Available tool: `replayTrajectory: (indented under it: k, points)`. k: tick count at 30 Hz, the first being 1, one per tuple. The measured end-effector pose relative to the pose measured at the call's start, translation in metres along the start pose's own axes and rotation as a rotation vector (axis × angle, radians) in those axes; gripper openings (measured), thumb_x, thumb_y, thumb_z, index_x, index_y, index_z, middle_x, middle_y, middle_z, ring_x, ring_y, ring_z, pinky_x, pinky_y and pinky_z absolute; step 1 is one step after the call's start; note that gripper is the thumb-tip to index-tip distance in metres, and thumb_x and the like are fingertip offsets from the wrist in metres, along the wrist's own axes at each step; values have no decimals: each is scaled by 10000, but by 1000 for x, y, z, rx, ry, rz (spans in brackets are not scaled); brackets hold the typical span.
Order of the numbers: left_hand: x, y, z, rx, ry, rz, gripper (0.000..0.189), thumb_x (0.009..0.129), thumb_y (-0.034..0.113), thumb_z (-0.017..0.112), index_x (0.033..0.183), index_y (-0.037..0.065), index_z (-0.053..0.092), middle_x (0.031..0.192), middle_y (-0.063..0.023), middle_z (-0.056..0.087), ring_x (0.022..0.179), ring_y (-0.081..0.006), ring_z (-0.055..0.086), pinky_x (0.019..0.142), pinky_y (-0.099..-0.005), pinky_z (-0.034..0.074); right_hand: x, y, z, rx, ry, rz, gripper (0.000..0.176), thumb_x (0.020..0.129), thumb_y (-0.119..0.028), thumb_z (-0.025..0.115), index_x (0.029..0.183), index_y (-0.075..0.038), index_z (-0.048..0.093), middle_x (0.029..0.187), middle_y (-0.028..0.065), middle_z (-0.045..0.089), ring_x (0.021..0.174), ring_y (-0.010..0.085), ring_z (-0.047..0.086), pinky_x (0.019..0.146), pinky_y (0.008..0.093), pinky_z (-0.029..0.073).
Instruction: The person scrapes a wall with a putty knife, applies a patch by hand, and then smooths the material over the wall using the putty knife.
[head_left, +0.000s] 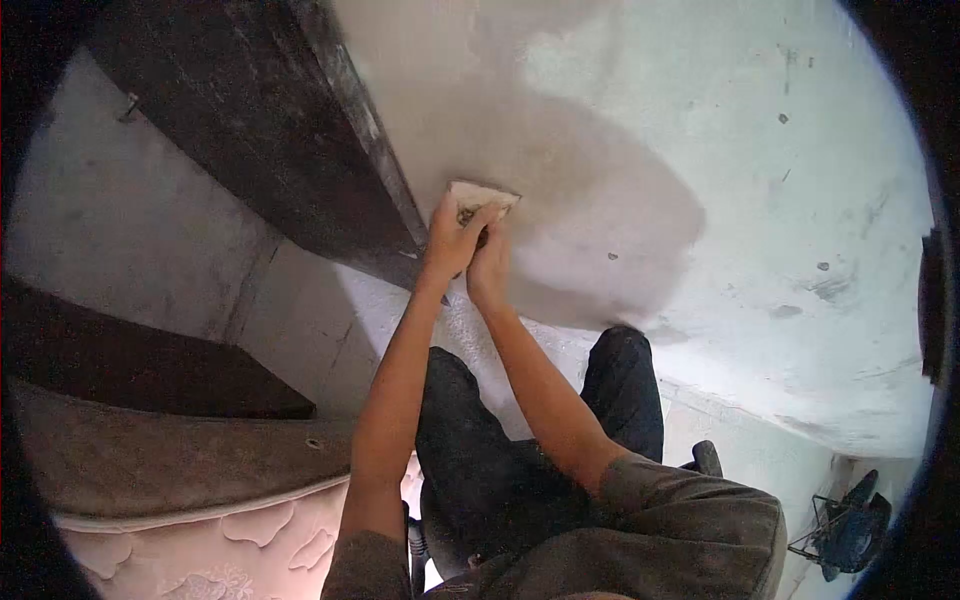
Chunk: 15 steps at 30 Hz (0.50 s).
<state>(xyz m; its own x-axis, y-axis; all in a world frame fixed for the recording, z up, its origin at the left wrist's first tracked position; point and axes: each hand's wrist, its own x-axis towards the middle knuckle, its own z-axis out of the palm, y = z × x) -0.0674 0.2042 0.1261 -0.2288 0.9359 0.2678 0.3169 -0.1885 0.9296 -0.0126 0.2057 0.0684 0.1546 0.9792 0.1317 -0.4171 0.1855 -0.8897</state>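
Observation:
A pale, flat, four-cornered sheet with dark marks on its back, which looks like sandpaper (484,194), lies against the wall (780,200) near the dark door frame edge. My left hand (447,242) grips its left side, with the thumb reaching across toward the right. Close beside it, my right hand (487,268) presses on the sheet from below, its fingers partly hidden behind the left thumb. The wall around the sheet carries a large grey-brown patch (620,200) against the whiter surface.
A dark wooden door or panel (250,130) slants down at the left. White powder (465,325) covers the floor beneath my hands. A pink quilted mattress (220,540) lies at lower left. Part of a chair (706,458) shows behind me, and a dark object (850,525) stands at lower right.

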Motion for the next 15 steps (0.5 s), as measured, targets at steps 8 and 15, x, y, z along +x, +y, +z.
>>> replayTrajectory:
  k: [8, 15]
  points:
    - [-4, -14, -14, 55, 81, -80, 340, 829, 224, 709, 1027, -16, 573, 940, -122, 667, 838, -177, 625, 736, -330, 497, -8, 10, 7, 15, -110, 186, 466, 1009, -336, 294, 1021, 41, 569, 930, 119, 610, 873, 189, 560, 784, 335, 448]
    - [5, -9, -22, 65, 19, 61, 382, 837, 262, 698, 1031, -38, 563, 926, -161, 676, 854, -224, 656, 742, -352, 504, 2, 32, 4, 93, -165, 136, 435, 997, -296, 296, 1146, 39, 531, 1114, 144, 562, 1029, 229, 500, 918, 349, 381]
